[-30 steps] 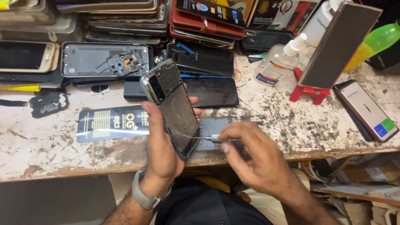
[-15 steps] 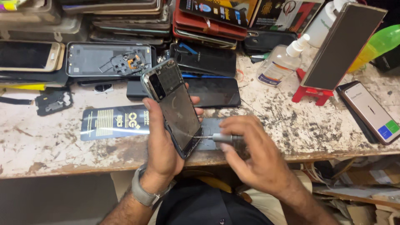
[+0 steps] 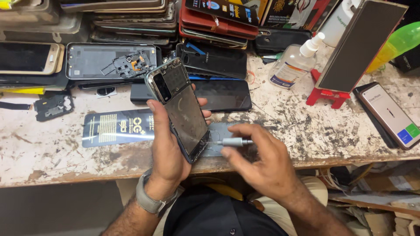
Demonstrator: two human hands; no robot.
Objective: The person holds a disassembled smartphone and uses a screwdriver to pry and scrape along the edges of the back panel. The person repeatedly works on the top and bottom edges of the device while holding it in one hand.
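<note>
A: The right hand (image 3: pixel 262 164) pinches a small silver screwdriver (image 3: pixel 232 142), tip at the lower edge of the opened phone (image 3: pixel 181 109), which the left hand (image 3: pixel 168 144) wraps upright above the workbench (image 3: pixel 52 153).

B: Best keep it square, lightly pressed. Beyond lie a dark packet (image 3: pixel 117 127), a phone frame (image 3: pixel 111 61), a spray bottle (image 3: pixel 294 62).

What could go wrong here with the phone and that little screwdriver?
The screwdriver tip sits at the lower edge of the phone; a slip might scratch it or jab the left hand. The phone is held tilted above the bench edge in one grip, so it may drop.
</note>
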